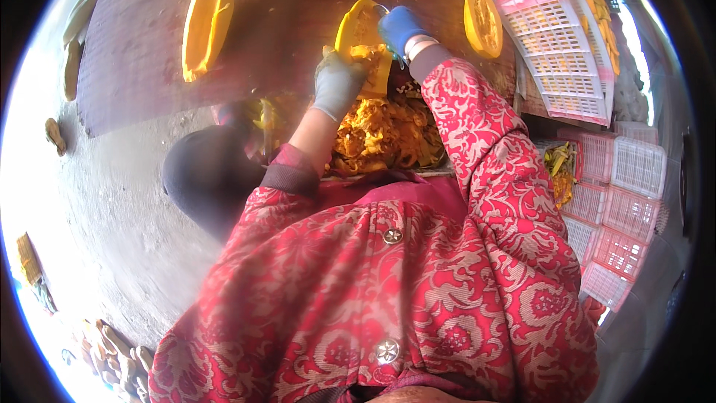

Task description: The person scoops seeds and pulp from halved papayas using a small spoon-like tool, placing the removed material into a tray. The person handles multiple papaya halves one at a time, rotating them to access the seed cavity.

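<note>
A long halved squash (358, 22) with orange flesh lies at the near edge of the wooden table, its cut side up. My left hand (338, 81), in a pale glove, grips its near end, where stringy pulp shows. My right hand (400, 31), in a blue glove, is closed around a tool whose curved metal part (381, 9) shows at the squash's right rim; most of the tool is hidden. Below both hands is a heap of scooped orange pulp and seeds (386, 134), in front of my lap.
More squash halves lie on the table (291, 39), at left (207, 28) and right (483, 22). A white and pink plastic crate (559, 39) holding orange pieces stands at the right. Stacked crates (626, 212) are below it. Whole squashes (114, 358) lie on the floor at lower left.
</note>
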A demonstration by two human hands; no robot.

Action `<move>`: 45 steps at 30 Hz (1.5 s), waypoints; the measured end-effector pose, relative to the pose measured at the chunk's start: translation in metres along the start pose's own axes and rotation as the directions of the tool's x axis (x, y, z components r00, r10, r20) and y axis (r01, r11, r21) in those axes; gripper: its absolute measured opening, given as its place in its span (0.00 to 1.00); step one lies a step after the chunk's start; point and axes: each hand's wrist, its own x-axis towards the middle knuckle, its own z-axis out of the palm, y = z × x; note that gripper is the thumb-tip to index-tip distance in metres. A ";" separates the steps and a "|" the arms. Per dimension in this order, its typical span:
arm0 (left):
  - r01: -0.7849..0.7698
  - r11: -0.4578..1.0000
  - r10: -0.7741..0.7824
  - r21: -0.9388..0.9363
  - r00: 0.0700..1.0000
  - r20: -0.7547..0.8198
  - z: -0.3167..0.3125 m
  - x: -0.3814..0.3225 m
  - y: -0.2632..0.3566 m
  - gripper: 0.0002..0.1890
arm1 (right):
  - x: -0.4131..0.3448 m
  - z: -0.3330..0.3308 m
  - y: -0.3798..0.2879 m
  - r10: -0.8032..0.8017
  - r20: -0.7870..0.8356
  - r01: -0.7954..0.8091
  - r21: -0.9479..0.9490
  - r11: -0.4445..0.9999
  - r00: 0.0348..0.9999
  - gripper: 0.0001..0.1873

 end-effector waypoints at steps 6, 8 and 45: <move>-0.114 0.991 0.119 -0.070 0.990 0.077 -0.002 0.013 -0.015 0.34 | 0.003 0.012 -0.013 -0.024 -0.149 0.029 0.030 0.999 0.989 0.15; -0.200 0.977 0.201 -0.074 0.979 0.016 0.000 0.015 -0.021 0.22 | 0.000 0.011 -0.014 -0.123 -0.125 0.120 -0.029 0.992 0.985 0.15; -0.037 0.985 0.046 0.170 0.998 -0.047 0.009 0.013 -0.011 0.34 | -0.061 0.000 0.030 -0.501 -0.021 0.479 -0.262 0.838 0.865 0.14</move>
